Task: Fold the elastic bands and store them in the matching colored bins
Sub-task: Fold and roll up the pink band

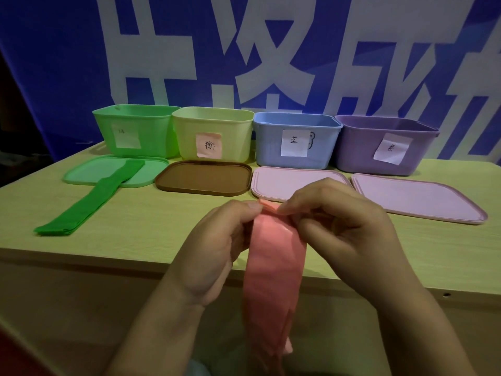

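Note:
A pink elastic band (273, 270) hangs down from both my hands over the table's front edge. My left hand (214, 251) pinches its top edge on the left, and my right hand (344, 226) pinches the same top edge on the right. A green elastic band (89, 202) lies flat on the table, its far end resting on the green lid (81, 172). Along the back stand a green bin (135, 131), a pale yellow bin (235, 137) with a pink label, a blue bin (322, 147) and a purple bin (360, 147).
A brown lid (203, 177) and two pink-lilac lids (276, 180) (417, 196) lie in front of the bins. The wooden table (135, 234) ends just below my hands. A blue banner with white characters fills the background.

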The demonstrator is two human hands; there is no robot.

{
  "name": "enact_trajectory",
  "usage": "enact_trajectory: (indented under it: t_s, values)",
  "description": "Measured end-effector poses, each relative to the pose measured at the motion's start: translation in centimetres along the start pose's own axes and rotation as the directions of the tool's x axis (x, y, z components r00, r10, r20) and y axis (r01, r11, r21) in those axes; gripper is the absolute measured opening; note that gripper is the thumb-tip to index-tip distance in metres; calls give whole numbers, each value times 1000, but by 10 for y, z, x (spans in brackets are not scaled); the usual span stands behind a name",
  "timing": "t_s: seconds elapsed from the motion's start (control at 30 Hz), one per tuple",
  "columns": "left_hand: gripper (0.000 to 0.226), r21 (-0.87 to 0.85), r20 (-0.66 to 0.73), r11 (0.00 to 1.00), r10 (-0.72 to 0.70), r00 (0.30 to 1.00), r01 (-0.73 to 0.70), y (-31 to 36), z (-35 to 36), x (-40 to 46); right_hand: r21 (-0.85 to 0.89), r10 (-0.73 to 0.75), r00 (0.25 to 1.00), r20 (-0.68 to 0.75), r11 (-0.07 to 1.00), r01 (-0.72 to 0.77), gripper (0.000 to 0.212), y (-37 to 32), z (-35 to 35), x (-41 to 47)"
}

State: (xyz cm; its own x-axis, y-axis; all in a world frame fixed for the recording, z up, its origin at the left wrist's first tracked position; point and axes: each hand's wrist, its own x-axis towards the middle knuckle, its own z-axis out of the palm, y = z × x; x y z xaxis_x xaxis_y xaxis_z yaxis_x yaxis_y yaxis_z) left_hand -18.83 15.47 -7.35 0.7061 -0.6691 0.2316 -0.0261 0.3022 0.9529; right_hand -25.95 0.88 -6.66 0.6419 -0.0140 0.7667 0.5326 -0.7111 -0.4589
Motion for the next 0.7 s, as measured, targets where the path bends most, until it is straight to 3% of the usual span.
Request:
enact_trajectory:
  t_s: [0.17,0.27,0.47,0.7]
  values:
    - [33,225,-39,973,70,997,-59,-4,1,2,-29,-1,1000,24,1000,2,22,1,2,-1]
    - [33,258,-57,963,99,993,-81,-6,1,2,-25,17,1000,13,1000,-16,24,1,0,-1]
    - [24,213,-59,971,119,991,-104,-5,4,2,334,247,969,30,911,-243,17,2,-2,-3]
    - [27,396,-11,899,209,978,-188,-5,-1,2,406,344,916,208,821,-401,24,-5,-16,-2]
